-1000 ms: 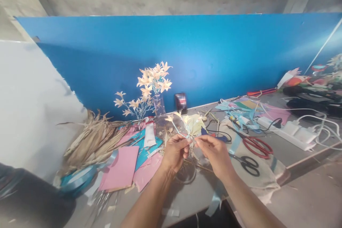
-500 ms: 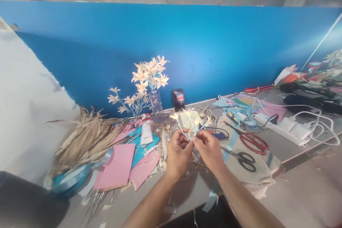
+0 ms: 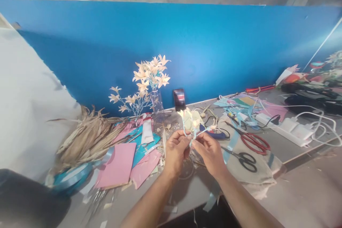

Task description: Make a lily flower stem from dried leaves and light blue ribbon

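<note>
Between my two hands, above the table, is a small artificial flower sprig [image 3: 193, 126] with pale cream blooms on light blue wrapped stems. My left hand [image 3: 176, 149] pinches its stems from the left, thumb against fingers. From the other side my right hand [image 3: 210, 151] pinches the same sprig low down, near where the stems meet. The fingertips partly hide that joint. Beyond the hands, finished-looking cream flowers [image 3: 152, 73] stand in a clear vase [image 3: 156, 104], and a lower flower spray [image 3: 132, 101] leans beside it.
Dried husks [image 3: 85, 139], pink sheets [image 3: 117, 164] and a blue ribbon roll [image 3: 72, 178] lie to the left. On the right are black scissors [image 3: 247, 161], red-handled scissors [image 3: 256, 143] on a cloth [image 3: 240, 181], a blue glue gun [image 3: 216, 134] and a white power strip [image 3: 287, 130].
The sprig has turned in my fingers: its right stem now leans lower and outward, and the left stem stands more upright. My left hand has shifted its grip slightly.
</note>
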`<state>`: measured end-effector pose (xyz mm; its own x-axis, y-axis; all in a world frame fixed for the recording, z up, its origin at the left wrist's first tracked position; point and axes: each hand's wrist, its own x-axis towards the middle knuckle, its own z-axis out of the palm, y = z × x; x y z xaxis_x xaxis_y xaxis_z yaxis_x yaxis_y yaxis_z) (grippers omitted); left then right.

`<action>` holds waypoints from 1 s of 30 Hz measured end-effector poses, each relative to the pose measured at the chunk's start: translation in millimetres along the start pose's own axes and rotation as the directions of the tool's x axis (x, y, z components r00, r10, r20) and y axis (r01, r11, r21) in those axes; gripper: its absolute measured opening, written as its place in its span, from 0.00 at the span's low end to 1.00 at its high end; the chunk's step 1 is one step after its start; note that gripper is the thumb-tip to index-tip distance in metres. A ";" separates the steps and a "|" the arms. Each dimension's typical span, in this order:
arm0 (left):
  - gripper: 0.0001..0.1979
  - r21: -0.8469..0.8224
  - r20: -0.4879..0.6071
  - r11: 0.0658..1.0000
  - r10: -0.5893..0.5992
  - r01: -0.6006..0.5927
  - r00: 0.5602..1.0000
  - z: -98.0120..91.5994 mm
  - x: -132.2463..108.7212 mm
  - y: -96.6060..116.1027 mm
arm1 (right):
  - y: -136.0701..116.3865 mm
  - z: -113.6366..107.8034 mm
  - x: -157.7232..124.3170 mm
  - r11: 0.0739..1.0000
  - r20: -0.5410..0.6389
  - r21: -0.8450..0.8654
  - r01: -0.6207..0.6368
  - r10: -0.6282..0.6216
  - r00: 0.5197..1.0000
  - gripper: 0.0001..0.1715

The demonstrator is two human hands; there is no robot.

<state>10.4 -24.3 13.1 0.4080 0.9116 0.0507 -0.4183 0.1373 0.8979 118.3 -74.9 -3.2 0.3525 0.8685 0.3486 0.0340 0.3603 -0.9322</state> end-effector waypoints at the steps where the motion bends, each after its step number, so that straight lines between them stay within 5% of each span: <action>1: 0.17 0.003 -0.002 1.000 0.001 -0.001 1.000 0.1 0.2 -0.2 | -0.6 0.3 0.4 1.000 0.010 0.014 0.004 -0.004 1.000 0.10; 8: 0.18 -0.059 0.020 0.998 -0.030 0.031 0.999 2.1 0.5 2.6 | -0.9 3.7 1.7 0.998 0.025 0.067 -0.023 0.021 0.999 0.10; 16: 0.21 -0.155 0.199 0.984 -0.058 0.090 0.978 -2.6 1.1 7.2 | 2.0 -11.8 2.6 0.995 0.127 0.103 -0.015 0.002 0.992 0.12; 21: 0.24 -0.151 0.280 0.979 -0.092 0.139 0.956 -5.2 1.9 6.5 | -0.2 -21.3 7.6 0.999 0.083 0.035 0.036 -0.039 0.996 0.16; 25: 0.24 -0.134 0.314 0.971 -0.149 0.199 0.938 -5.4 1.4 4.9 | 0.4 -23.0 12.0 0.987 0.237 0.139 -0.075 0.040 0.971 0.19; 30: 0.23 -0.130 0.408 0.938 -0.245 0.322 0.879 -8.7 3.5 3.4 | 3.1 -24.7 14.9 0.977 0.245 0.177 -0.122 0.076 0.967 0.14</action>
<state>3.3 -17.4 12.5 0.7926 0.6097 0.0029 -0.3664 0.4725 0.8016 146.8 -69.2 -3.3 0.1143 0.9503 0.2896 -0.1751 0.3062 -0.9357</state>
